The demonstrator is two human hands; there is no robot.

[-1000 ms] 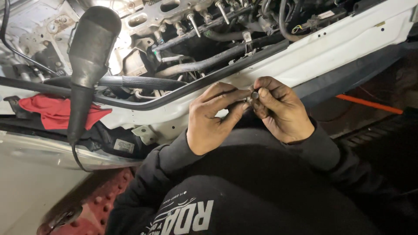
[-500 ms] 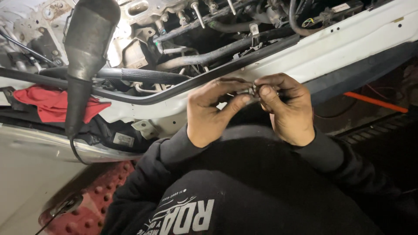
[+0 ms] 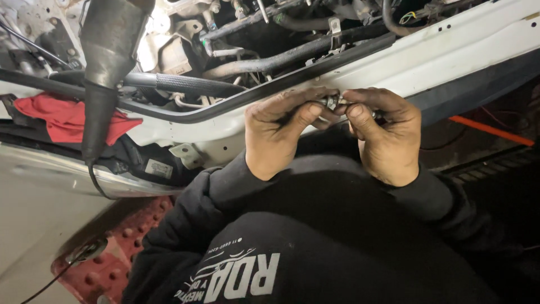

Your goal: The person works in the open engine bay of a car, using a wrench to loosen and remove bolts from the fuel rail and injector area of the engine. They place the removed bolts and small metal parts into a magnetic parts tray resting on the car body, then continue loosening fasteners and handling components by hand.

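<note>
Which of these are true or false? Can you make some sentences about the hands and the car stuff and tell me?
1. Both hands, the left hand and the right hand, pinch one small metal part between them. True.
2. A green rag lies on the car. False: the rag is red.
3. The hands are in front of the open engine bay. True.
4. The person wears white sleeves. False: the sleeves are black.
5. A black hose runs across the engine bay. True.
</note>
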